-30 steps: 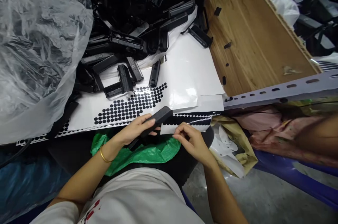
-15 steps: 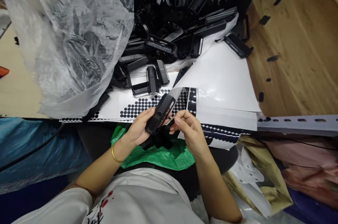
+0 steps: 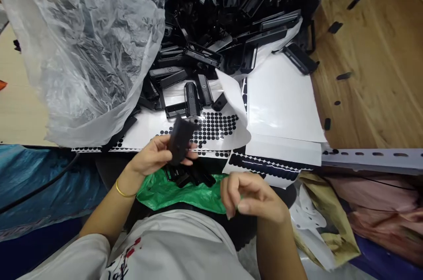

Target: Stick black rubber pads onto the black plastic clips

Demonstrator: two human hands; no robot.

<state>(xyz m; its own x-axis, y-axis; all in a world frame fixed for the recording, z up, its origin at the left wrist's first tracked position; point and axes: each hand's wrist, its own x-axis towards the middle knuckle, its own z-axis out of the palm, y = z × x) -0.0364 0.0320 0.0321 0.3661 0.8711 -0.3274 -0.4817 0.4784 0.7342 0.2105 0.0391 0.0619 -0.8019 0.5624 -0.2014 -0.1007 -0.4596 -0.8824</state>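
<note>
My left hand (image 3: 155, 156) is closed round a narrow black plastic housing (image 3: 180, 139), blurred by motion, above the front edge of the work surface. Below it, several similar black parts lie on a green plastic bag (image 3: 185, 192) over my lap. My right hand (image 3: 253, 196) hangs to the right of that bag with its fingers loosely curled and the thumb apart; I see nothing in it. Behind my left hand, a sheet of round black stickers (image 3: 214, 130) lies with its right side curled up.
A large heap of black housings (image 3: 238, 20) covers the back. Crumpled clear plastic (image 3: 109, 51) stands at left. White sheets (image 3: 280, 108) lie at right, beside a wooden board (image 3: 370, 73) with scattered black pieces. A brown bag (image 3: 340, 236) is at lower right.
My left hand has moved left with the housing and turned it. My right hand has come away from it, down and to the right. The sticker sheet's white flap now curls upright.
</note>
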